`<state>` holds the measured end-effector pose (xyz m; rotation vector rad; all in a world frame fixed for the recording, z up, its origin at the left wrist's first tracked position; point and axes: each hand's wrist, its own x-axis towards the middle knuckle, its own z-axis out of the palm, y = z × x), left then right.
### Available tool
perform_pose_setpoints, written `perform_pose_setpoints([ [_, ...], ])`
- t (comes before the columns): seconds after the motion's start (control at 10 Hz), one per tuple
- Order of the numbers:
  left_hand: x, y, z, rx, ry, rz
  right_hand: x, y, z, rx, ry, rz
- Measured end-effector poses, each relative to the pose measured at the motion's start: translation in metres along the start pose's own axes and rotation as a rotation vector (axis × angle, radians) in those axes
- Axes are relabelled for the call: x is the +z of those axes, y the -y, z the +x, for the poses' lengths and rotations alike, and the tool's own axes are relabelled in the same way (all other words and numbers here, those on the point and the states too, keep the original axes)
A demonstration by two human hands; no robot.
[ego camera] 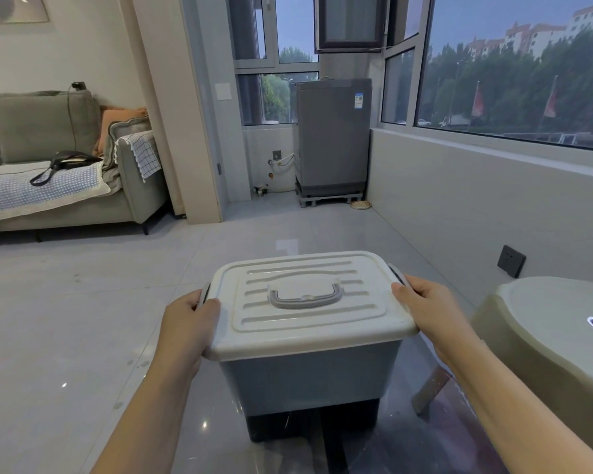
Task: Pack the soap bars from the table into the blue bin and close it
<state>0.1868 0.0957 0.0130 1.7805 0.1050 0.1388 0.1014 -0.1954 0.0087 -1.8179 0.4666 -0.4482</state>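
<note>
Bin (308, 374) is sitting on glass bench (408, 449), centre view, w/ lid (308, 299) seated on top. Lid ends are being gripped by left hand (189, 323) and right hand (425, 304), fingers curled at side latches. No soap is being seen outside; contents hidden. Est.: packing done, latching possibly remaining.

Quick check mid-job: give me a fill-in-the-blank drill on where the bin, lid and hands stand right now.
1. The white lid sits ____ the blue bin.
2. The left hand and right hand grip the bin's two ____.
3. The grey carry handle lies ____ on the lid.

Missing: on; ends; flat
</note>
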Motion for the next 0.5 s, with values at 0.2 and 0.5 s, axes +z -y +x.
perform_pose_setpoints([
  [0.2, -0.006, 0.001, 0.018, 0.009, 0.009, 0.022, 0.014, 0.007, 0.006, -0.041, 0.024, -0.058],
  [0.5, -0.004, -0.006, 0.017, 0.098, -0.057, 0.263, 0.009, 0.014, 0.004, 0.046, 0.078, -0.157],
])
